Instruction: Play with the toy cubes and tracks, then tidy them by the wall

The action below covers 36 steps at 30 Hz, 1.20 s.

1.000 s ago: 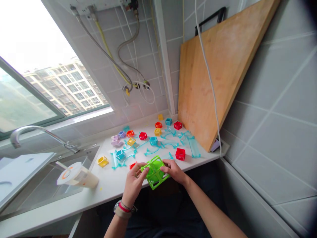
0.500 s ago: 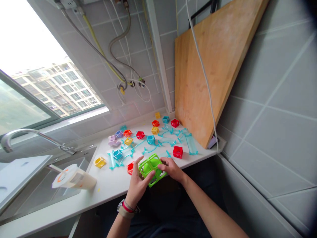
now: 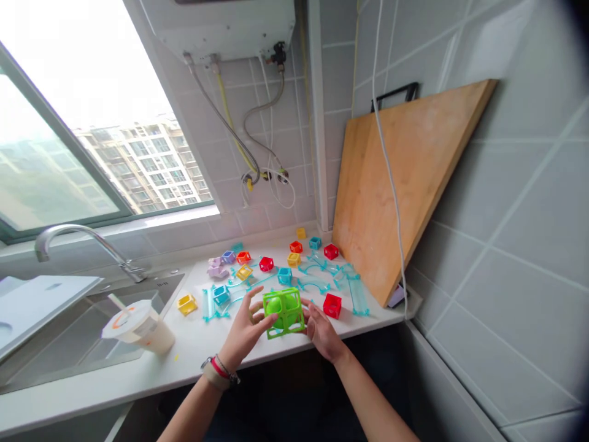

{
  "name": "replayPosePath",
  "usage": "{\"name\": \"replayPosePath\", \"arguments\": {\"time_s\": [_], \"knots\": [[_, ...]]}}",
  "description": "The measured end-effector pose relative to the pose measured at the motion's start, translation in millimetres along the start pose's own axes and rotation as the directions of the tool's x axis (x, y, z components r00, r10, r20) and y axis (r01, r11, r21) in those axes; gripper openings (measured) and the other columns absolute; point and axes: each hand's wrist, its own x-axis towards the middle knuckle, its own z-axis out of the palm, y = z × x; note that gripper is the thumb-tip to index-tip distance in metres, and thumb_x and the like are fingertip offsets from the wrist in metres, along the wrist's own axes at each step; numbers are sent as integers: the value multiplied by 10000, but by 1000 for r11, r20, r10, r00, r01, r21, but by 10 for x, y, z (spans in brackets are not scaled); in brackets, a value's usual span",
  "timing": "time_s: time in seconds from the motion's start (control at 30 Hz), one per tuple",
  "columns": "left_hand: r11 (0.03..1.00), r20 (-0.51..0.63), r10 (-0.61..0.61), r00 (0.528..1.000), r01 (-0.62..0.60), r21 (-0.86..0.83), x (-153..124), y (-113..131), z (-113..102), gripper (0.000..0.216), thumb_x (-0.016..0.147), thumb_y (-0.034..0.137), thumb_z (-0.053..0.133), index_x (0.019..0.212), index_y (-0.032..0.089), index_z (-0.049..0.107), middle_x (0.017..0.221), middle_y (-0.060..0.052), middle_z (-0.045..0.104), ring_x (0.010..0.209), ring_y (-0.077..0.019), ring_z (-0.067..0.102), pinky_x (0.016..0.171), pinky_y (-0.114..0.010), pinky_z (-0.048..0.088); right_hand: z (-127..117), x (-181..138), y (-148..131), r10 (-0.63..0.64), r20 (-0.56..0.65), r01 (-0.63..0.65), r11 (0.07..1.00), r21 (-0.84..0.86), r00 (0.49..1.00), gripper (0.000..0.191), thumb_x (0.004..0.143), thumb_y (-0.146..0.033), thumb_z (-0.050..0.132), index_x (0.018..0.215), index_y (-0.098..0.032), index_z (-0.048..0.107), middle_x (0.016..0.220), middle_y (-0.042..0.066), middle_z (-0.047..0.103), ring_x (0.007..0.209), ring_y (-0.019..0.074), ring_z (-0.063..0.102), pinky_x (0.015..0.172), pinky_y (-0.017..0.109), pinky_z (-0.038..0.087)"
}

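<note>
Between both hands I hold a green lattice cube block [image 3: 284,312] with a green ball inside, just above the white counter [image 3: 221,351]. My left hand [image 3: 243,329] cups its left side, fingers partly spread, a watch and red band on the wrist. On the block's right side rests my right hand [image 3: 321,329], fingers curled against it. Behind the block lie several small open cubes in red [image 3: 332,304], yellow [image 3: 188,303], blue and purple, together with turquoise track pieces [image 3: 317,285].
A lidded paper cup with a straw [image 3: 137,326] stands at the sink's edge, left of my hands. Farther left are the sink, a faucet [image 3: 83,242] and a white board. A wooden cutting board [image 3: 400,184] leans on the right wall, with a white cable across it.
The green block has been turned and lifted a little between my hands, and my left fingers have spread. My view has tilted upward, bringing the water heater overhead into sight.
</note>
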Motion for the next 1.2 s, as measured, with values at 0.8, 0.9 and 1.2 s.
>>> {"name": "replayPosePath", "arguments": {"time_s": [0.8,0.9,1.2], "knots": [[944,-164,115,980,-160,-289,-815,392,-231,721,765,317,862,1370,243,478,1250,-140,693,1092,-314,719,873,-446,605,82,10,-70,84,-87,-105,957,-272,993,517,802,-583,757,1101,-166,695,872,40,705,765,178,677,753,335,562],[885,-258,128,958,-228,-405,-1275,208,-113,630,861,360,781,1389,258,454,1274,-138,691,1086,-311,727,856,-431,610,169,-93,-127,31,-98,-64,935,-348,995,468,780,-522,801,1088,-183,703,871,20,701,760,161,658,724,289,548],[869,-306,235,923,-340,-359,-2085,-14,-36,582,812,365,833,1315,235,570,1199,-115,740,1014,-289,738,853,-383,588,1178,-917,-594,-150,554,567,365,-739,819,143,910,-290,709,1035,-227,739,1050,87,695,932,229,678,788,345,584]]}}
